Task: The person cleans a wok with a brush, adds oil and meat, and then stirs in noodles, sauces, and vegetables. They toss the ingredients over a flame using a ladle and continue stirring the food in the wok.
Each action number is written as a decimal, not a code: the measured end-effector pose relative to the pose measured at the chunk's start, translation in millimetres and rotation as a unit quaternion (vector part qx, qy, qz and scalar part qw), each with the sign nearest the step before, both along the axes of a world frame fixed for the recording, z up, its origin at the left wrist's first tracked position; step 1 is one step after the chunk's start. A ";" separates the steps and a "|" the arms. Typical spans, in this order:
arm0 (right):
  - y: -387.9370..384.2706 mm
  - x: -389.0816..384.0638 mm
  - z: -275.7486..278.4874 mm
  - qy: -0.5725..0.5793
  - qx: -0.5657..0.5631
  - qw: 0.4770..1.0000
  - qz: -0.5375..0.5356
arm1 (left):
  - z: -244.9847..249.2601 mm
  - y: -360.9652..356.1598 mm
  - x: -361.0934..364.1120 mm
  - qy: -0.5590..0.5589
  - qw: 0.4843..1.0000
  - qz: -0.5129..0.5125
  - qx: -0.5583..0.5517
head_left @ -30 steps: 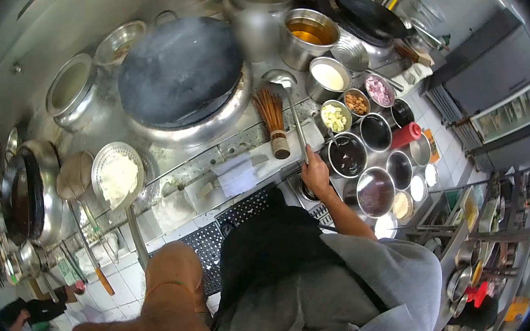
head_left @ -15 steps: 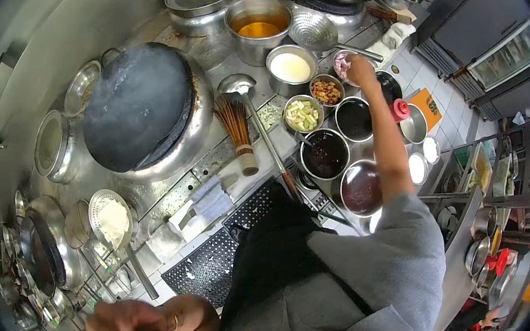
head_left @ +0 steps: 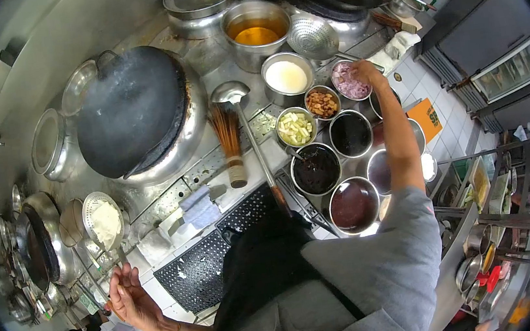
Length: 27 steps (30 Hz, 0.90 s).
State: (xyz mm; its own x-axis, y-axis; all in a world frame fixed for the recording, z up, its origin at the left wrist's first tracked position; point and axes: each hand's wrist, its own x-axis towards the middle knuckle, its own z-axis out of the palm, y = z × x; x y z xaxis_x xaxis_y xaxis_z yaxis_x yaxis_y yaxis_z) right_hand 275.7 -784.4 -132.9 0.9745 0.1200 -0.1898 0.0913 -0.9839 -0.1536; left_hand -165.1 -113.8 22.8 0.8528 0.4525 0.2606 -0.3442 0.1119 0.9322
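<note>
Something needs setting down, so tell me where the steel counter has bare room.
Bare steel shows between the large wok and the strainer with white food, and a smaller patch between that wok and the pot of amber liquid. It is crowded by the right hand, where sauce pots and ingredient bowls stand nearly rim to rim.

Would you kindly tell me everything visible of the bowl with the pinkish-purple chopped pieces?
The bowl is round, metal-looking and upright, holding pale pink and purple pieces, perhaps onion. It stands beside the container of brown pieces, and a skimmer's handle passes by its far rim. The right hand partly hides its right side; whether they touch is unclear.
</note>
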 end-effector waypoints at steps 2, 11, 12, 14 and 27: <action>22.8 -25.9 16.5 0.085 0.025 0.994 -0.068 | -0.3 -3.4 -3.3 0.007 0.999 0.011 -0.035; 33.1 -13.7 -15.8 0.076 -0.042 0.996 0.031 | 2.9 -40.5 16.9 0.027 1.000 -0.001 -0.009; 32.6 -13.5 -12.6 0.041 -0.076 0.991 0.102 | 1.5 -41.9 17.0 0.025 1.000 -0.010 -0.013; 25.2 -16.7 -0.8 -0.009 -0.050 0.992 0.116 | 0.9 -45.7 15.0 0.031 0.999 0.001 -0.007; 8.8 -14.6 19.3 -0.005 0.338 0.934 -0.113 | -10.7 -4.2 -8.2 0.065 0.990 0.107 -0.057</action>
State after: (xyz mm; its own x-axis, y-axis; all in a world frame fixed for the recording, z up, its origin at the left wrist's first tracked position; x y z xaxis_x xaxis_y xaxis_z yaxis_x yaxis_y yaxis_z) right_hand 261.0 -775.6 -113.6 0.9907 0.0013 -0.1361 -0.1018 -0.6564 -0.7475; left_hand -173.3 -118.1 12.2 0.7568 0.6473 0.0905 -0.2485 0.1570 0.9558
